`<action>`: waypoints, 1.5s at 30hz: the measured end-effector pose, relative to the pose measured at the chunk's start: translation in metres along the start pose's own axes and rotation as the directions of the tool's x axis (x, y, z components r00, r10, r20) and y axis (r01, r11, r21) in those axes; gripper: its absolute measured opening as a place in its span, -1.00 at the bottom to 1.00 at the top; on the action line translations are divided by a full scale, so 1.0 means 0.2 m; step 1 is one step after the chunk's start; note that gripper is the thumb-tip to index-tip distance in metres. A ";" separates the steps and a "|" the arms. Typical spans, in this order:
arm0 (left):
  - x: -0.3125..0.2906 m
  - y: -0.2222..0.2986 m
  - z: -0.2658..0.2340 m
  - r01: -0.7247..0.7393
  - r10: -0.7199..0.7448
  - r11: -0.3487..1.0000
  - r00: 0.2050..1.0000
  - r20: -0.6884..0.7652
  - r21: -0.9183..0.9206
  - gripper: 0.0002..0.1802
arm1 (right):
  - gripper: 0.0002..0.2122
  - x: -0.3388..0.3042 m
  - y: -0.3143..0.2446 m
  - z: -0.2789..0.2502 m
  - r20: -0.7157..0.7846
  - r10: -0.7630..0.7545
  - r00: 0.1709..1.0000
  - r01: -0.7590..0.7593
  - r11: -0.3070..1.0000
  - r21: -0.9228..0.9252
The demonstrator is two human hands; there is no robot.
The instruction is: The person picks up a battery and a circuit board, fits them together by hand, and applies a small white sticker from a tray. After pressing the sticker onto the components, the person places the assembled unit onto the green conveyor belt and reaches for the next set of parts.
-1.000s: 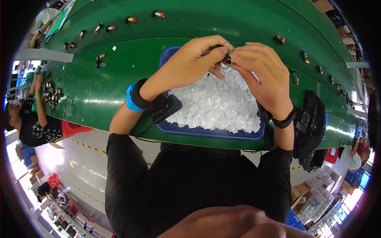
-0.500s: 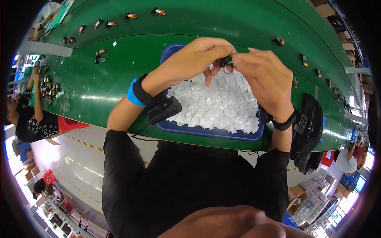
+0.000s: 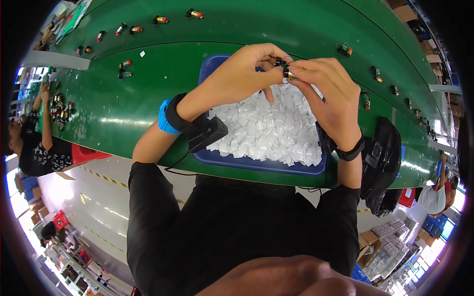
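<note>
Above a blue tray (image 3: pixel 210 63) heaped with small white square pieces (image 3: pixel 266 129), my two hands meet around a small electronic assembly (image 3: pixel 286 74). It has black ends, a yellowish cylinder and thin wires; fingers cover much of it. My left hand (image 3: pixel 249 71) grips its left side between thumb and fingers. From the right, my right hand (image 3: pixel 332 91) pinches the other side with its fingertips. Whether a white piece is between the fingers I cannot tell.
Similar assemblies with red-yellow cylinders (image 3: pixel 196 15) lie scattered over the green table (image 3: pixel 113 108), more at the right (image 3: pixel 347 50). A black bag (image 3: pixel 382 158) sits right of the tray. At the left a co-worker's arm (image 3: pixel 47 118) reaches to a cluster of assemblies (image 3: pixel 60 109).
The assembly has turned in my fingers and shows its yellowish cylinder now. My left hand has tilted slightly, and my right fingers have shifted around the part.
</note>
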State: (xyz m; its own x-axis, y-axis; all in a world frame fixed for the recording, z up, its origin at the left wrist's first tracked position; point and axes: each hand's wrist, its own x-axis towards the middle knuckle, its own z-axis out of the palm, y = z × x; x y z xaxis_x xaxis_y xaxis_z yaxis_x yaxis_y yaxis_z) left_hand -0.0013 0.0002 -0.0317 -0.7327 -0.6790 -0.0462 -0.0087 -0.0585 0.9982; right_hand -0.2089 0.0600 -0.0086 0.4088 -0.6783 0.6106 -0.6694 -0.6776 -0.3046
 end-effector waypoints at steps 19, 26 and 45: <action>0.05 0.02 0.02 -0.249 0.233 0.946 0.968 -0.095 -0.210 -0.61 | -0.78 0.04 -0.02 -0.08 -0.276 0.079 0.958 -0.087 0.996 -0.018; 0.03 0.00 0.05 -0.424 0.409 0.893 0.905 -0.120 -0.154 -0.60 | -0.81 -0.02 -0.04 -0.02 -0.111 0.384 0.917 -0.294 0.836 0.463; -0.02 0.05 0.11 -0.497 0.629 0.725 0.760 -0.164 0.478 -0.68 | -0.80 -0.03 -0.09 0.05 -0.042 0.544 0.838 -0.349 0.595 0.724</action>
State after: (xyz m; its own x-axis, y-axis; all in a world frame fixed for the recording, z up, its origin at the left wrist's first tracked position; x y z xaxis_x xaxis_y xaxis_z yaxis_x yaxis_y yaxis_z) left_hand -0.0127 0.0182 -0.0215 -0.4503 -0.6730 0.5868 0.0323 0.6445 0.7640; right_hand -0.1931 0.0730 -0.0138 -0.0471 -0.9250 0.3770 -0.0914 -0.3718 -0.9238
